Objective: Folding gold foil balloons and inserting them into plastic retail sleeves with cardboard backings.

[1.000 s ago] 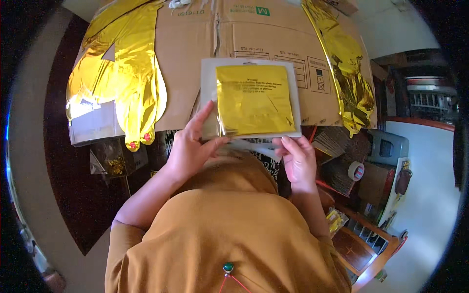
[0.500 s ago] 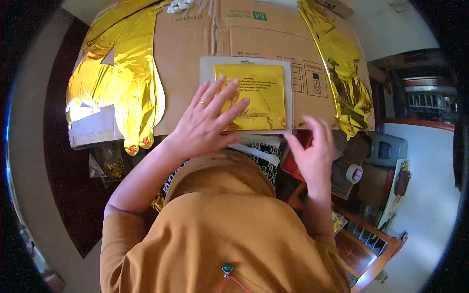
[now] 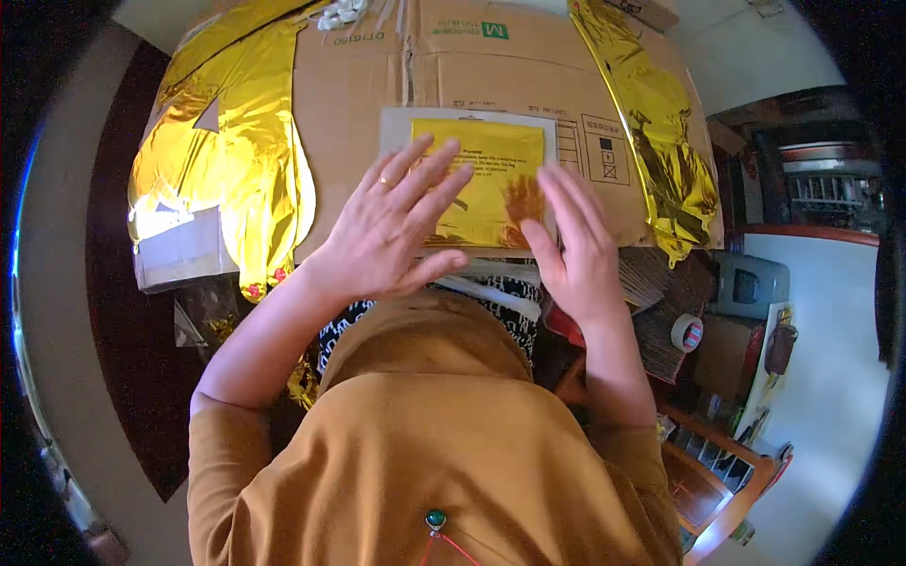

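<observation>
In front of me a flat, folded packet of shiny gold foil [image 3: 477, 203] lies on a larger pale sheet or bag [image 3: 396, 132], both on the cardboard box. Small dark print, partly covered by my fingers, runs across the gold. My left hand [image 3: 387, 222], with a ring on one finger, is spread flat over the packet's left side. At its right edge is my right hand [image 3: 578, 241], fingers stretched out and thumb apart, with a darker hand-shaped reflection beside it on the foil. Neither hand grips anything.
Large gold foil pieces drape over the cardboard box [image 3: 354, 123]: one foil piece [image 3: 255, 141] on the left, another foil piece [image 3: 651, 141] on the right. A tape roll [image 3: 686, 333] lies at lower right, near a grey plastic case [image 3: 750, 288]. White ties [image 3: 342, 13] sit at the far edge.
My right hand has moved up and left, from beside the box's near edge onto the packet's right edge. The left hand stays over the left side, its thumb now further out.
</observation>
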`<move>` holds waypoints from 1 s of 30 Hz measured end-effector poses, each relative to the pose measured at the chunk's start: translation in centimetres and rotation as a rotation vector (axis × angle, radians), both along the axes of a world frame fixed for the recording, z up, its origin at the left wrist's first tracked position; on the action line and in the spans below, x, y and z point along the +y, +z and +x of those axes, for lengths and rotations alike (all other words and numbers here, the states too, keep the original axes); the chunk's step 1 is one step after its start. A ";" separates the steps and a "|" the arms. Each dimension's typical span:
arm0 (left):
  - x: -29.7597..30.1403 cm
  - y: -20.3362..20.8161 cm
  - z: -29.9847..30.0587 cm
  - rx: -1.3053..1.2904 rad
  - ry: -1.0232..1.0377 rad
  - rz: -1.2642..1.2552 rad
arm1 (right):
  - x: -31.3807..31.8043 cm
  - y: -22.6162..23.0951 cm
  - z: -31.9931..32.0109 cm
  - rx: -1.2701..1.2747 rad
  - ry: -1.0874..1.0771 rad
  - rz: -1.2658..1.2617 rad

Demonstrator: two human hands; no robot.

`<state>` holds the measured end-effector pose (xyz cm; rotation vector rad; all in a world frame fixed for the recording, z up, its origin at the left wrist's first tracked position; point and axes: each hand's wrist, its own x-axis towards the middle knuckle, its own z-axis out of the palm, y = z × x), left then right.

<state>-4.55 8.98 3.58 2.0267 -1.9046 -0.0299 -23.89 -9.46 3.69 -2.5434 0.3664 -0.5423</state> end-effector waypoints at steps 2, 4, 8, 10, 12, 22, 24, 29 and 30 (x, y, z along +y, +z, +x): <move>-1.4 0.2 -0.1 -0.036 0.039 -0.078 | -0.8 0.1 3.3 -0.072 -0.010 -0.151; -1.9 -1.3 0.0 -0.064 0.055 -0.041 | -1.6 -1.6 5.6 0.096 -0.037 -0.256; -1.6 -2.4 0.1 -0.033 0.061 0.003 | -1.9 -4.4 6.0 0.220 -0.028 -0.322; -1.4 -2.2 0.0 -0.010 0.023 0.005 | -2.0 -4.4 6.0 0.214 -0.027 -0.338; -1.2 -1.8 0.3 -0.014 -0.039 0.033 | -2.1 -4.0 6.2 0.168 -0.021 -0.298; -0.4 -2.7 -0.4 0.230 -0.058 -0.114 | 3.0 -2.9 -4.0 -0.106 -0.483 0.372; 0.4 -2.6 -1.5 0.279 -0.091 -0.114 | 4.1 -4.7 -6.1 -0.182 -0.520 0.778; 0.3 -1.1 -2.8 0.306 -0.019 -0.078 | 4.6 -5.7 -7.1 -0.286 -0.177 1.844; 0.0 -0.5 -2.6 0.311 -0.031 -0.040 | 4.7 -6.2 -7.3 -0.266 -0.232 1.801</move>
